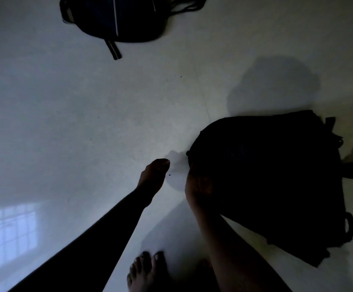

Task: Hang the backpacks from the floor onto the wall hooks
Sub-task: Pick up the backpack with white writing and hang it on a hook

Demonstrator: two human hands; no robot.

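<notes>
**Reaching for the nearer of two backpacks on the floor**

On the pale, glossy tiled floor (pixel 70 127) two dark backpacks lay well apart. At right and near the person sat a large black soft fabric backpack (pixel 272 182), slumped on its side, with a small carry loop (pixel 350 226) standing out at its near right edge and loose straps bunched at its far right corner. At the far side, top centre, lay a second dark backpack with a thin light stripe (pixel 112 17), its straps trailing to the right and one webbing tail pointing toward the viewer. No wall hooks were in view.

Judged by its sag, the near bag was soft and pliable and would fold rather than hold its form; its weight could not be read from the picture. The carry loop looked the soundest place to take hold, since it would also slip over a hook.

The right hand (pixel 201 190) rested against the left edge of the black bag, fingers apparently curled at the fabric, but the dim light hid whether they had closed on anything. The left hand (pixel 152 178), sleeved in dark cloth to the wrist, hovered just beside the bag with fingers extended together, holding nothing and not touching it. A bare foot (pixel 144 270) stood at the near edge.
</notes>
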